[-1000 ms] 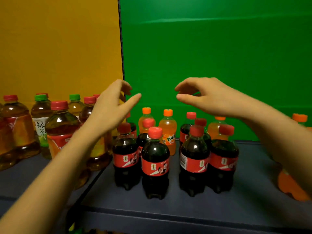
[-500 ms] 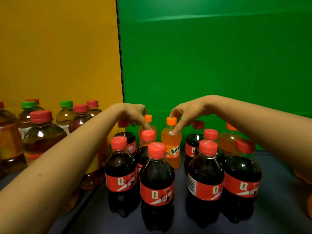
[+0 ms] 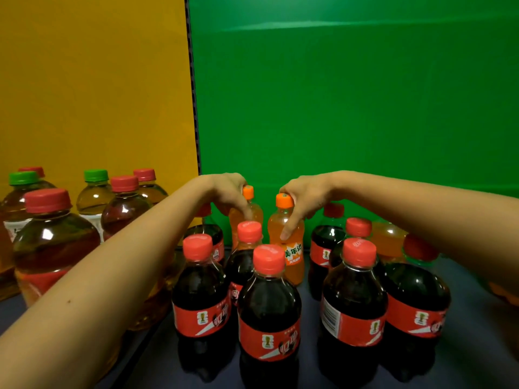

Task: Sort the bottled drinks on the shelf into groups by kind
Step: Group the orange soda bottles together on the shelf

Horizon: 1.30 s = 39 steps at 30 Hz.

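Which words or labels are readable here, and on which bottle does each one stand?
"美年达": label of the orange soda bottle in the right hand.
Small line below it: too blurred.
Front cola bottle, red label: white script, not readable.
Second cola bottle: barcode, digits too small.

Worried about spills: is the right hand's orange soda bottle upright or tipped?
Upright: the orange soda bottle stands cap-up, right hand round its neck.

On my shelf (image 3: pixel 477 357), tea bottles (image 3: pixel 53 242) stand at the left and cola bottles (image 3: pixel 269 313) cluster in front. Behind the cola, my left hand (image 3: pixel 227 192) grips the left soda bottle (image 3: pixel 257 216), my right hand (image 3: pixel 306 195) the right soda bottle (image 3: pixel 285 230) beside it.
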Motion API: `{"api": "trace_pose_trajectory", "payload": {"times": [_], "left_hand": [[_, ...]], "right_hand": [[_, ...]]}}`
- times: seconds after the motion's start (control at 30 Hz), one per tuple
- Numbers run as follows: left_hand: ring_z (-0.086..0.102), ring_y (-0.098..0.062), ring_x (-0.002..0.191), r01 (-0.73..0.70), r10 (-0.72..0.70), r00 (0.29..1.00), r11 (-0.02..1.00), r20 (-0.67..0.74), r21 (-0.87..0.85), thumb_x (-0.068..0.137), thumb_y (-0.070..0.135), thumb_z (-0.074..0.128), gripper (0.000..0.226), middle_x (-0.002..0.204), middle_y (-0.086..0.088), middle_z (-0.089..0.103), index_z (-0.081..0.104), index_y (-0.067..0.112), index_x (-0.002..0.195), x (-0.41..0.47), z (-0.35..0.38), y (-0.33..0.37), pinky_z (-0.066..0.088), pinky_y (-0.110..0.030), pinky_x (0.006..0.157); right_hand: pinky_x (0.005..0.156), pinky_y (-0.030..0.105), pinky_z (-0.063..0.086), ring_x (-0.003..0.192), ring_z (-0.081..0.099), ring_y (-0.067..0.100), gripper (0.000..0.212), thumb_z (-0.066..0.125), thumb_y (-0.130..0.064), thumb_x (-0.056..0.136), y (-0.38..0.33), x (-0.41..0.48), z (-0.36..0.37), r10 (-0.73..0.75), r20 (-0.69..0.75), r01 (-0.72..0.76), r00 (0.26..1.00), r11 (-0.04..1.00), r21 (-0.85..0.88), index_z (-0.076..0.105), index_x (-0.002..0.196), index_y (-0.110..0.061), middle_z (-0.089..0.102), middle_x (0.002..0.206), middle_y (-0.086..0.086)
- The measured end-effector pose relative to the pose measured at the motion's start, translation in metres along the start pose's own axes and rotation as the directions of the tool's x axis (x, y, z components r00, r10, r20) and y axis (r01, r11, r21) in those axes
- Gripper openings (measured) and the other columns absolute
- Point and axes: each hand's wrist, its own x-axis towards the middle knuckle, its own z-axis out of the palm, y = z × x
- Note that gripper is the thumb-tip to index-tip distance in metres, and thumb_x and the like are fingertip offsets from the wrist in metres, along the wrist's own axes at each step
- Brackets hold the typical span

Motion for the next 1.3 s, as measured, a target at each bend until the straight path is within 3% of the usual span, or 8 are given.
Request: {"api": "trace_pose_trajectory", "payload": {"times": [0.17, 0.27, 0.4, 0.6, 0.73, 0.93, 1.07, 1.3], "left_hand": [[0.051, -0.018, 0.071, -0.099, 0.029, 0.955, 0.969, -0.295, -0.225, 0.054, 0.029, 0.086, 0.038, 0.078, -0.006, 0.059, 0.058, 0.013, 0.073, -0.022, -0.020, 0.004, 0.042, -0.025, 0.059], [0.058, -0.017, 0.085, -0.277, 0.090, 0.872, 0.901, -0.482, -0.333, 0.057, 0.028, 0.085, 0.039, 0.094, -0.005, 0.067, 0.066, 0.015, 0.088, -0.034, -0.022, 0.014, 0.045, -0.026, 0.072], [0.059, -0.012, 0.088, -0.545, 0.146, 0.663, 0.767, -0.735, -0.338, 0.062, 0.031, 0.082, 0.043, 0.096, 0.001, 0.065, 0.062, 0.021, 0.098, -0.051, -0.027, 0.031, 0.046, -0.020, 0.078], [0.058, 0.009, 0.068, -0.803, 0.126, 0.460, 0.480, -0.879, -0.352, 0.072, 0.023, 0.072, 0.022, 0.084, 0.009, 0.061, 0.055, 0.024, 0.086, -0.084, -0.033, 0.083, 0.050, -0.016, 0.072], [0.060, -0.001, 0.068, -0.865, 0.166, 0.442, 0.340, -0.881, -0.370, 0.076, 0.017, 0.069, 0.019, 0.084, 0.003, 0.058, 0.054, 0.016, 0.089, -0.106, -0.026, 0.128, 0.052, -0.020, 0.065], [0.056, -0.002, 0.057, -0.884, 0.201, 0.458, 0.211, -0.866, -0.418, 0.074, 0.011, 0.066, 0.015, 0.073, 0.004, 0.056, 0.054, 0.012, 0.083, -0.137, 0.019, 0.197, 0.049, -0.020, 0.056], [0.056, -0.003, 0.061, -0.849, 0.211, 0.520, 0.240, -0.828, -0.472, 0.063, 0.022, 0.073, 0.024, 0.071, 0.007, 0.059, 0.056, 0.018, 0.079, -0.137, 0.072, 0.232, 0.050, -0.022, 0.059], [0.055, -0.004, 0.065, -0.761, 0.148, 0.601, 0.405, -0.785, -0.506, 0.056, 0.039, 0.070, 0.030, 0.071, 0.010, 0.059, 0.053, 0.024, 0.077, -0.113, 0.170, 0.265, 0.047, -0.018, 0.066]], "right_hand": [[0.062, 0.027, 0.053, 0.073, 0.058, 0.014, 0.041, 0.082, -0.031, 0.063, 0.004, -0.013, -0.018, 0.055, -0.252, 0.003, 0.966, 0.975, 0.224, 0.065, 0.092, -0.007, 0.064, 0.084, 0.004], [0.068, 0.032, 0.054, 0.084, 0.065, 0.021, 0.050, 0.080, -0.036, 0.059, 0.003, -0.025, -0.029, 0.108, -0.427, 0.064, 0.898, 0.927, 0.368, 0.068, 0.096, -0.005, 0.070, 0.097, 0.011], [0.071, 0.033, 0.051, 0.090, 0.066, 0.019, 0.071, 0.072, -0.056, 0.034, -0.001, -0.047, -0.043, 0.203, -0.657, 0.216, 0.726, 0.840, 0.498, 0.070, 0.090, -0.012, 0.072, 0.098, 0.005], [0.073, 0.024, 0.050, 0.091, 0.066, 0.011, 0.040, 0.074, -0.043, 0.052, -0.008, -0.111, -0.057, 0.281, -0.848, 0.510, 0.450, 0.698, 0.502, 0.062, 0.084, -0.023, 0.069, 0.095, -0.006], [0.086, 0.033, 0.053, 0.099, 0.063, 0.010, 0.040, 0.069, -0.045, 0.066, -0.005, -0.168, -0.057, 0.263, -0.906, 0.523, 0.332, 0.748, 0.409, 0.057, 0.099, -0.027, 0.065, 0.103, -0.008], [0.087, 0.031, 0.054, 0.099, 0.061, 0.006, 0.015, 0.062, -0.037, 0.083, 0.024, -0.261, -0.034, 0.233, -0.928, 0.465, 0.290, 0.813, 0.350, 0.053, 0.093, -0.030, 0.060, 0.098, -0.012], [0.084, 0.023, 0.052, 0.091, 0.060, -0.003, 0.015, 0.064, -0.038, 0.081, 0.059, -0.310, -0.006, 0.272, -0.923, 0.398, 0.272, 0.842, 0.366, 0.056, 0.092, -0.034, 0.060, 0.094, -0.015], [0.092, 0.044, 0.050, 0.104, 0.060, 0.018, 0.047, 0.067, -0.060, 0.054, 0.131, -0.343, 0.064, 0.390, -0.883, 0.267, 0.263, 0.850, 0.455, 0.054, 0.098, -0.049, 0.059, 0.114, 0.003]]}}
